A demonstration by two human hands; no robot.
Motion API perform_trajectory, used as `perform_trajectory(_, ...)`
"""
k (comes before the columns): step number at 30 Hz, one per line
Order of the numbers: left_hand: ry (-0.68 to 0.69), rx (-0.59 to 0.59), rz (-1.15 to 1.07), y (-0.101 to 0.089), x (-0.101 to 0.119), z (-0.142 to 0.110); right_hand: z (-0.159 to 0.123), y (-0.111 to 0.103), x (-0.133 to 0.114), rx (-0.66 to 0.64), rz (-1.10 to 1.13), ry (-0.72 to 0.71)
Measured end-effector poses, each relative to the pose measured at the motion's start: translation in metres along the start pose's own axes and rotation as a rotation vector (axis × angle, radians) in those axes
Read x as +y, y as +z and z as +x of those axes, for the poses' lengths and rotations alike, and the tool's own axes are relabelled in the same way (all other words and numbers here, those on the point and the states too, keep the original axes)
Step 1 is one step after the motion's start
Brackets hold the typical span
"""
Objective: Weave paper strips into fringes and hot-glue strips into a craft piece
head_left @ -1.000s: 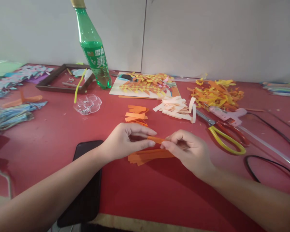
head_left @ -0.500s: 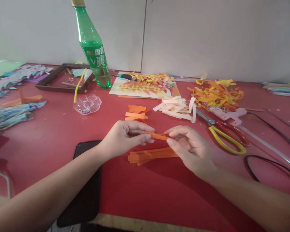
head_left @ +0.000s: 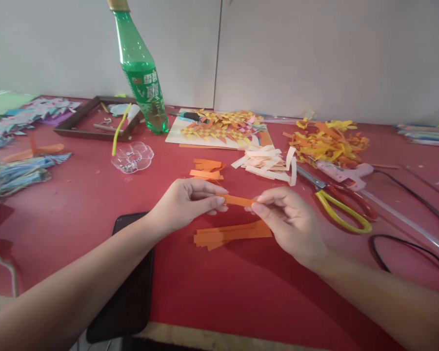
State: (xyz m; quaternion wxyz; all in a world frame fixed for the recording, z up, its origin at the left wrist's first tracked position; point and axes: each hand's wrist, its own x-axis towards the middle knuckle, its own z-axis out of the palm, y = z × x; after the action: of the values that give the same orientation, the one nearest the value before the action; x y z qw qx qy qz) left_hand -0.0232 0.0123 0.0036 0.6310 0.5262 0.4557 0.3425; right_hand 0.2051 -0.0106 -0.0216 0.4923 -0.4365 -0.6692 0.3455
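Note:
An orange paper strip (head_left: pixel 239 200) is stretched level between my two hands above the red table. My left hand (head_left: pixel 185 204) pinches its left end between thumb and fingers. At the other end, my right hand (head_left: pixel 290 219) grips it the same way. Just below lie several flat orange paper strips (head_left: pixel 230 235), stacked unevenly. Beyond my left fingertips sits a small pile of folded orange strips (head_left: pixel 207 169). Pale peach strips (head_left: pixel 267 163) are heaped farther back, to the right of that pile.
Scissors (head_left: pixel 342 207) and a pink glue gun (head_left: pixel 347 173) with its cord lie at right, before a yellow-orange paper heap (head_left: pixel 329 141). A green bottle (head_left: pixel 142 83) stands behind a clear dish (head_left: pixel 133 158). A black phone (head_left: pixel 126 287) lies under my left forearm.
The orange strip in my hands, looped or folded before, now looks flat and straight. Both hands have shifted up slightly, and the right fingers have closed in at its end.

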Motion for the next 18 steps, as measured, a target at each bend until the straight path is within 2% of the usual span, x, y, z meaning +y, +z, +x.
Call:
perform_trajectory(5, -0.015, -0.008, 0.012, 0.003, 0.000, 0.000, -0.005, -0.001, 0.004, -0.064, -0.078, -0.010)
perform_trajectory(7, -0.008, 0.054, 0.021, 0.001, 0.001, 0.002, -0.007, -0.001, 0.005, -0.062, -0.196, -0.052)
perform_trajectory(9, 0.009, 0.189, 0.047, -0.004, 0.000, 0.006, -0.008, -0.001, 0.003, -0.114, -0.338, -0.212)
perform_trajectory(12, 0.066, 0.414, 0.165, -0.014, -0.001, 0.011, -0.007, 0.000, -0.002, -0.331, -0.481, -0.504)
perform_trajectory(14, 0.115, 0.464, 0.267, -0.018, -0.002, 0.011, -0.007, 0.001, -0.005, -0.444, -0.523, -0.587)
perform_trajectory(18, 0.154, 0.492, 0.414, -0.015, -0.002, 0.008, -0.007, 0.003, -0.003, -0.485, -0.596, -0.661)
